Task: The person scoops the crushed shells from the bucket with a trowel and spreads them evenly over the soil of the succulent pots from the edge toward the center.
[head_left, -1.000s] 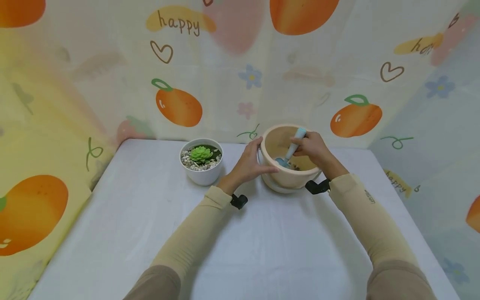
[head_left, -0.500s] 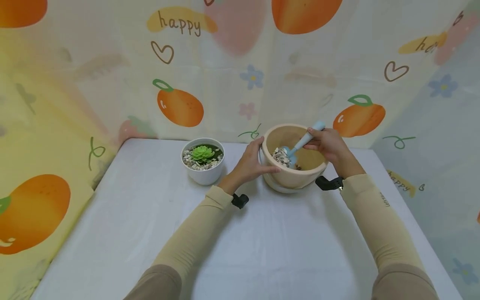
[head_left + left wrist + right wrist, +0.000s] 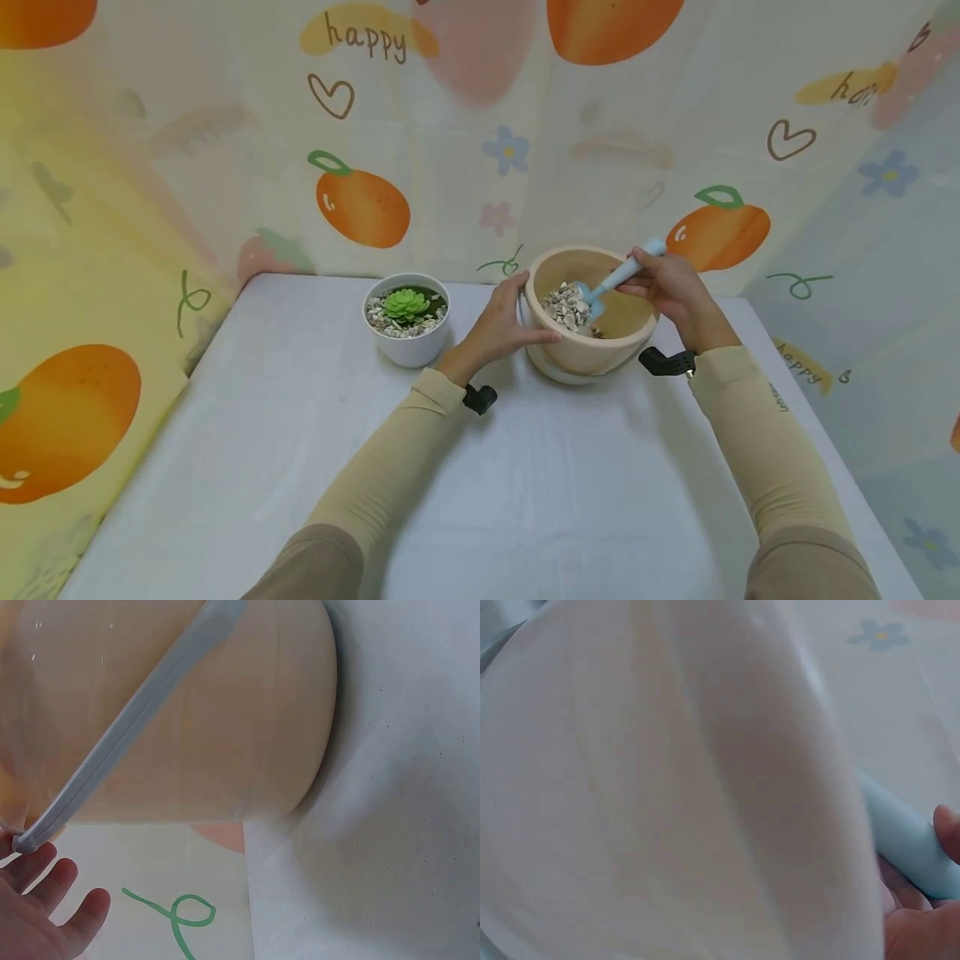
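A beige bucket (image 3: 592,357) with a grey handle (image 3: 127,735) stands tilted slightly at the back of the table. My left hand (image 3: 497,323) holds it at the left rim, thumb along the front and fingers round the far side. In the left wrist view, the fingertips touch the handle's end. My right hand (image 3: 671,287) grips a light-blue small shovel (image 3: 624,272) by its handle, blade down inside the bucket. Grey-white pebbles (image 3: 567,307) lie by the blade; it partly hides in them. In the right wrist view, the bucket wall covers the blade.
A white pot (image 3: 407,348) holding a green succulent (image 3: 406,306) among pebbles stands left of the bucket. The white tablecloth (image 3: 525,483) stretches in front. A fruit-print curtain (image 3: 450,167) hangs close behind the bucket.
My right hand has moved right, tipping the shovel's handle over to the right. Pebbles now show heaped at the bucket's left side. The left hand has stayed on the rim.
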Demonstrator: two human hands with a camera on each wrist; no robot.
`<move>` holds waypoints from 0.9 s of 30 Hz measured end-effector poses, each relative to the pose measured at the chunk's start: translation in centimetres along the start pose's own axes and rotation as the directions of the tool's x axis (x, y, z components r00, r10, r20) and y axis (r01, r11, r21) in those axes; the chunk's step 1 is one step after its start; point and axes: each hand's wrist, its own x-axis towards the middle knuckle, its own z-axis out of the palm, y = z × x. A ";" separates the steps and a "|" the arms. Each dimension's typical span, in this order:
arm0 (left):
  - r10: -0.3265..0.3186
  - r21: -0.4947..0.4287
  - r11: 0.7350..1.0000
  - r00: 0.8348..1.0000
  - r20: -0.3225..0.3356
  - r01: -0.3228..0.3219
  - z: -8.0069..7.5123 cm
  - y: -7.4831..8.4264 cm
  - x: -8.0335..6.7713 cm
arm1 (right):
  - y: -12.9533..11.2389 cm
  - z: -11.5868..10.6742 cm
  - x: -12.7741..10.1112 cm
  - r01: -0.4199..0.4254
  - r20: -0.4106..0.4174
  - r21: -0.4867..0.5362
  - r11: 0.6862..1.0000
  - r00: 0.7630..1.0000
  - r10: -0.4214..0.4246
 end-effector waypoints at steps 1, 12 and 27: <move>0.002 -0.001 1.000 1.000 0.000 -0.002 0.0 0.0 0.0 | -0.1 -0.1 0.0 -0.011 0.005 0.030 1.000 1.000 0.010; -0.011 -0.005 1.000 1.000 0.002 0.011 0.4 -0.4 0.1 | -0.5 -2.0 -0.7 -0.034 -0.033 0.222 0.974 0.999 0.042; -0.031 -0.005 0.999 0.999 -0.006 0.031 0.5 -0.4 0.1 | 0.4 -3.0 -1.2 0.154 -0.059 0.377 0.913 0.988 -0.143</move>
